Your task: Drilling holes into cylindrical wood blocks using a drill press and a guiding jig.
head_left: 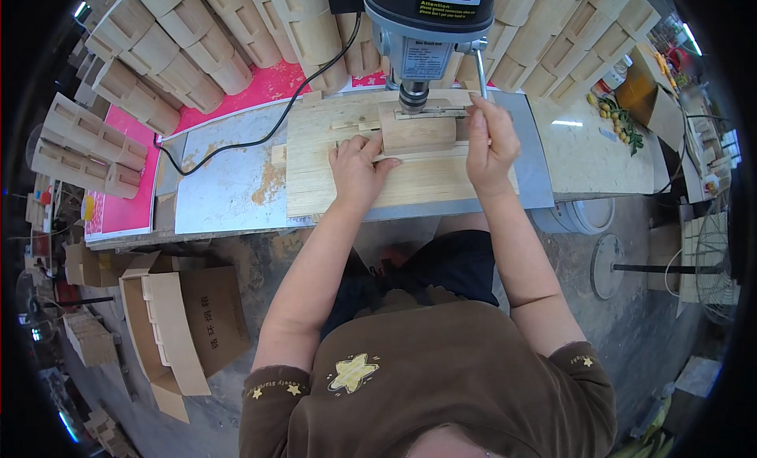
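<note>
A pale wooden block (418, 133) with a rounded face lies on a flat wooden board (315, 186), under the chuck of a drill press (413, 97). My left hand (359, 168) rests on the board at the block's left end, its bent fingers and thumb holding the block there. A thin strip (430, 113) runs along the block's upper edge; its kind is unclear. My right hand (493, 143) is raised at the block's right, fingers closed around the lower end of the press's metal lever (482, 73). The drill tip is hard to make out.
Stacks of slotted wooden pieces (169, 44) stand behind and left on pink sheeting; more stacks (587, 40) rise at the right. A black cable (272, 127) loops over the table's left. Below are an open carton (185, 324), a white bucket (574, 215) and a fan (714, 257).
</note>
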Motion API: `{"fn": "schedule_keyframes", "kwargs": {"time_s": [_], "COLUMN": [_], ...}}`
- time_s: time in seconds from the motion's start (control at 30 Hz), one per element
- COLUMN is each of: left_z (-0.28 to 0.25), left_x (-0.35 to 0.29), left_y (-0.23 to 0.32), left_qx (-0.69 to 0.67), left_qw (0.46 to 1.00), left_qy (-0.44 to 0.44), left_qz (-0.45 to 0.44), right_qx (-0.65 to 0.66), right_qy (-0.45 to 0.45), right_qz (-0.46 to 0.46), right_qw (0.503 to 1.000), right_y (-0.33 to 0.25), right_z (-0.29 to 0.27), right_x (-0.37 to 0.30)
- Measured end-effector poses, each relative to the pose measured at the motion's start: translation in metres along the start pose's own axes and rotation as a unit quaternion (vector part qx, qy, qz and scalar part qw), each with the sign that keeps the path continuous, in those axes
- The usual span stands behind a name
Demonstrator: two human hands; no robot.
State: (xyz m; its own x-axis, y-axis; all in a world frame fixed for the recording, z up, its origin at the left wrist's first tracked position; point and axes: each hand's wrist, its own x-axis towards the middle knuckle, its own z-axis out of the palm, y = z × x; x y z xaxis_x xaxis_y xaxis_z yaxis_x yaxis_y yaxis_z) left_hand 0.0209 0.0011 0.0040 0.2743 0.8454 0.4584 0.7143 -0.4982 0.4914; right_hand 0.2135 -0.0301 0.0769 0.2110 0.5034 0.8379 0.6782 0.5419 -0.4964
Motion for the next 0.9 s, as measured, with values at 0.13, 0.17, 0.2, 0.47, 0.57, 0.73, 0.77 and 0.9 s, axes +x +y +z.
{"fn": "schedule_keyframes", "kwargs": {"time_s": [0.13,0.17,0.2,0.47,0.57,0.73,0.77,0.9], "left_z": [0.002,0.001,0.001,0.0,0.0,0.012,0.009,0.0], "left_x": [0.0,0.0,0.0,0.001,0.005,0.009,0.01,0.012], "left_y": [0.0,-0.001,-0.001,-0.002,0.0,0.002,0.004,0.008], "left_qx": [-0.016,-0.015,-0.012,-0.02,-0.044,-0.11,-0.109,-0.151], "left_qw": [1.0,1.0,1.0,1.0,0.996,0.989,0.989,0.983], "left_qy": [-0.012,-0.011,-0.014,0.009,-0.039,-0.017,-0.014,-0.01], "left_qz": [-0.006,-0.005,-0.009,-0.011,-0.067,-0.094,-0.098,-0.102], "right_qx": [0.003,0.004,0.003,-0.103,-0.172,-0.032,0.042,0.049], "right_qy": [0.04,0.042,0.043,-0.024,-0.032,-0.081,-0.11,-0.199], "right_qz": [-0.071,-0.089,-0.09,-0.026,0.052,0.059,0.089,0.19], "right_qw": [0.997,0.995,0.995,0.994,0.983,0.994,0.989,0.96], "right_y": [0.018,0.018,0.017,-0.035,-0.041,0.021,0.023,0.034], "right_z": [0.009,0.009,0.007,-0.026,-0.006,0.002,-0.002,-0.024], "right_x": [-0.004,-0.002,-0.002,0.109,0.172,0.185,0.175,0.091]}}
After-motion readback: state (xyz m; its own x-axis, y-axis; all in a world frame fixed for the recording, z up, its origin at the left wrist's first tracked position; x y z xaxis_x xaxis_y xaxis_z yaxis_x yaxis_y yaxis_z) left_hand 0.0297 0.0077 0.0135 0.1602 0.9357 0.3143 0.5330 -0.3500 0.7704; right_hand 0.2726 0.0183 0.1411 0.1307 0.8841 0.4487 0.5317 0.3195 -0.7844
